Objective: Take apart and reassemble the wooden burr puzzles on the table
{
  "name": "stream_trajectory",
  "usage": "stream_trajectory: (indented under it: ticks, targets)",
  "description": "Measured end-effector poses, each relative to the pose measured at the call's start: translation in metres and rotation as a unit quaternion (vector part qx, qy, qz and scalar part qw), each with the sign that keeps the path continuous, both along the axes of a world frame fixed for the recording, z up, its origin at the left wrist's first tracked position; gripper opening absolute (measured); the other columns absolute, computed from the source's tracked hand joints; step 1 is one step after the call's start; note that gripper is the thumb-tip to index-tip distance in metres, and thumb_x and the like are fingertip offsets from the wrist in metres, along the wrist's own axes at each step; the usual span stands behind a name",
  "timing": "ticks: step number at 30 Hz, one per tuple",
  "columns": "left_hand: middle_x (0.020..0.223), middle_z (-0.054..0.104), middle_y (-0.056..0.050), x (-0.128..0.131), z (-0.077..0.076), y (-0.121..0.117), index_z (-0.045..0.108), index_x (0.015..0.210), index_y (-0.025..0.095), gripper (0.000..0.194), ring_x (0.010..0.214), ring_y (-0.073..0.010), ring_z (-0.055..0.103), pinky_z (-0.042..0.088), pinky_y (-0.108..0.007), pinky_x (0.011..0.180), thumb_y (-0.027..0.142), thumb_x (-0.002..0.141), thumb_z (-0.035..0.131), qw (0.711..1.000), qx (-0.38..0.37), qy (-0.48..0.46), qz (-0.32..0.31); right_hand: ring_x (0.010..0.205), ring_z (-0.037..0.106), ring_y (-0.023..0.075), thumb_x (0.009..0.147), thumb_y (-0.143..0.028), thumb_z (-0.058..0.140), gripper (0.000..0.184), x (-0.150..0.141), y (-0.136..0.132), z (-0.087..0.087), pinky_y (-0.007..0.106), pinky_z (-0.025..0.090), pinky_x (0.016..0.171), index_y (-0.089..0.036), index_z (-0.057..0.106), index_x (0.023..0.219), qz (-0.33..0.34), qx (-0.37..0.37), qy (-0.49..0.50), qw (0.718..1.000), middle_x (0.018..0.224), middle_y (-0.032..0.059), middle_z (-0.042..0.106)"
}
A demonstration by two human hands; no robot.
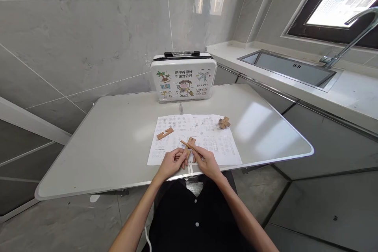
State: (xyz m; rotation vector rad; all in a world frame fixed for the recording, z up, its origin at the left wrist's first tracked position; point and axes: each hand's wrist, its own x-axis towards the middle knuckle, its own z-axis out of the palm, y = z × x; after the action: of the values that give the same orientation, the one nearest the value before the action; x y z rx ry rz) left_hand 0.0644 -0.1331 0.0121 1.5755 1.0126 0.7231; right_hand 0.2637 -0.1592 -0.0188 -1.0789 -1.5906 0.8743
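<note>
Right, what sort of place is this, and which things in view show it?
Probably a kitchen: a sink with a tap is set into a pale counter, with grey cabinets below.

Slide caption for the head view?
Left hand and right hand hold wooden pieces over a printed sheet on a table, a white case behind.

White cartoon-printed case [183,79] before grey tiled wall [103,31], sink [277,66] and curved faucet [354,40] near window [344,2]
</note>
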Motion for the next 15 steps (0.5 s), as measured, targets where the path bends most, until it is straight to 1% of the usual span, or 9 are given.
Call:
stream_trajectory:
  ticks: [4, 8, 12, 13, 15]
  targets:
    - [0.07, 0.075, -0.002, -0.0003, 0.0002, -0.0009, 0.069, 0.095, 0.018, 0.039, 0.054, -0.0142, 0.064, 0.053, -0.027, 0.064, 0.055, 0.103, 0.059, 1.0, 0.005, -0.003, -0.001, 0.065, 0.067, 0.0156, 0.11, -0.032, 0.052, 0.041, 0.0012, -0.001, 0.0028, 0.03, 0.056, 0.066, -0.027, 0.067, 0.147, 0.009, -0.013, 0.002, 1.0, 0.114, 0.0068, 0.08]
    - [0.069, 0.074, -0.002, -0.0007, -0.0004, -0.001, 0.069, 0.095, 0.018, 0.038, 0.054, -0.0143, 0.064, 0.052, -0.027, 0.064, 0.054, 0.103, 0.06, 1.0, 0.01, -0.002, 0.0, 0.065, 0.067, 0.0167, 0.109, -0.032, 0.052, 0.039, 0.0018, -0.0016, 0.0044, 0.029, 0.055, 0.065, -0.027, 0.07, 0.144, 0.014, -0.017, -0.005, 1.0, 0.102, 0.0051, 0.081]
    - [0.068, 0.071, -0.001, -0.0005, -0.0003, 0.0, 0.069, 0.096, 0.018, 0.037, 0.052, -0.0136, 0.061, 0.051, -0.027, 0.062, 0.053, 0.104, 0.059, 1.0, 0.014, -0.002, 0.011, 0.065, 0.068, 0.0174, 0.109, -0.031, 0.052, 0.039, 0.0011, -0.0024, 0.0054, 0.029, 0.054, 0.066, -0.031, 0.071, 0.143, 0.038, -0.015, -0.024, 0.999, 0.094, 0.0027, 0.08]
    - [0.068, 0.071, -0.001, -0.0003, -0.0002, 0.0002, 0.069, 0.096, 0.017, 0.037, 0.052, -0.0133, 0.06, 0.05, -0.027, 0.062, 0.053, 0.104, 0.059, 1.0, 0.013, -0.003, 0.013, 0.065, 0.068, 0.0176, 0.108, -0.031, 0.052, 0.039, 0.0008, -0.0027, 0.0053, 0.029, 0.054, 0.066, -0.032, 0.07, 0.143, 0.039, -0.014, -0.027, 0.999, 0.094, 0.0026, 0.08]
    - [0.068, 0.071, -0.001, 0.0001, 0.0002, 0.0003, 0.069, 0.097, 0.017, 0.037, 0.052, -0.0131, 0.06, 0.05, -0.027, 0.062, 0.053, 0.104, 0.059, 1.0, 0.011, -0.004, 0.013, 0.066, 0.069, 0.0179, 0.108, -0.032, 0.053, 0.039, 0.0, -0.0031, 0.0047, 0.03, 0.054, 0.066, -0.031, 0.07, 0.143, 0.03, -0.012, -0.029, 0.999, 0.1, 0.0038, 0.081]
